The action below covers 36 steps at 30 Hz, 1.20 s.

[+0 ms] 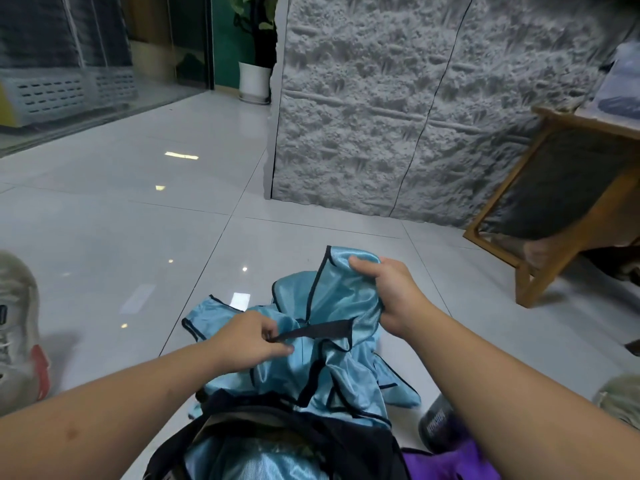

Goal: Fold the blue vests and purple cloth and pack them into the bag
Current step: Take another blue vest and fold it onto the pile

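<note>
Now the blue vest (pixel 332 306), lower centre on the floor, looked light, slippery and limp; left hand (pixel 252 337) pinched its black trim, right hand (pixel 384 289) gripped the upper hem, best holds.

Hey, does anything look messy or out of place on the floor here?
The blue vests lie crumpled in a heap, not folded; the left hand pinches a black strap, the right hand grips an edge.
</note>
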Each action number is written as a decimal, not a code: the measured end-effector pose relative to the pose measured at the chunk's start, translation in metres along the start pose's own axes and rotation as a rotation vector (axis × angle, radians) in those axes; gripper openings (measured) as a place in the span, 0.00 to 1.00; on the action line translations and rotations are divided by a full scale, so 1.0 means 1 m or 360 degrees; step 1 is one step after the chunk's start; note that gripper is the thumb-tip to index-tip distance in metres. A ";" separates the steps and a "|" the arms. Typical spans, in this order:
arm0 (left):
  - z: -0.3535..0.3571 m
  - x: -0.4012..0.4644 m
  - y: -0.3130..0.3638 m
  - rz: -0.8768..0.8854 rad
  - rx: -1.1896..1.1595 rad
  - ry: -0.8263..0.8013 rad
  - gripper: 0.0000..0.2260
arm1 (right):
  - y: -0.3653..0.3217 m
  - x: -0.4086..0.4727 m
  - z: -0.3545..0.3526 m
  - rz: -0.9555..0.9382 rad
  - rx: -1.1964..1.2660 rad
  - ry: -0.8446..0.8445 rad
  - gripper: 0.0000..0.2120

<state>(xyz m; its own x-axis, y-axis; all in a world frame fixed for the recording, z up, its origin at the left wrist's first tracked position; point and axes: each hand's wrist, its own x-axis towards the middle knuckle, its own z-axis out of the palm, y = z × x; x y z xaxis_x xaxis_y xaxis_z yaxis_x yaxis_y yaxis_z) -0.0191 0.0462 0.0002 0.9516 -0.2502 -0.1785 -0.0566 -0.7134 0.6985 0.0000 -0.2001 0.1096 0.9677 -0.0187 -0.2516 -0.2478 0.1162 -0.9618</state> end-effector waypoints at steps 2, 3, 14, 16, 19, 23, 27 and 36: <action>-0.007 -0.009 0.007 0.0003 -0.0180 -0.0135 0.27 | 0.002 0.000 -0.005 0.0042 -0.0036 -0.0034 0.12; -0.009 -0.013 0.012 -0.0029 -0.0282 -0.0111 0.31 | 0.004 -0.001 -0.006 0.0068 -0.0045 -0.0060 0.13; 0.000 -0.010 0.056 -0.0090 -0.1127 -0.0246 0.34 | 0.023 -0.009 0.010 0.0050 -0.0154 -0.0314 0.11; 0.007 -0.011 0.072 0.0047 -0.0736 -0.0317 0.23 | 0.022 -0.011 0.013 0.0045 -0.0131 -0.0417 0.17; 0.017 -0.003 0.074 0.0042 -0.0406 0.0005 0.07 | 0.022 -0.013 0.013 0.0056 -0.0133 -0.0462 0.22; 0.015 0.002 0.067 -0.0100 -0.0551 0.0229 0.08 | 0.036 -0.001 0.000 0.0065 -0.0414 -0.0180 0.10; 0.000 0.007 0.070 -0.0209 -0.0864 0.0421 0.07 | 0.066 0.007 -0.020 0.0241 -0.1252 -0.0338 0.28; -0.053 0.018 0.119 -0.0122 -0.1407 0.0621 0.09 | 0.095 -0.001 -0.025 0.0287 -0.2083 -0.0390 0.09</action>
<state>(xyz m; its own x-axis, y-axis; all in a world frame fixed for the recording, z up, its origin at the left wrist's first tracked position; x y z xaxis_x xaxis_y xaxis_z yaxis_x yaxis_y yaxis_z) 0.0077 -0.0083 0.1170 0.9856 0.1251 -0.1141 0.1058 0.0711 0.9918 -0.0253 -0.2141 0.0160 0.8664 0.0893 -0.4914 -0.1011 -0.9321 -0.3477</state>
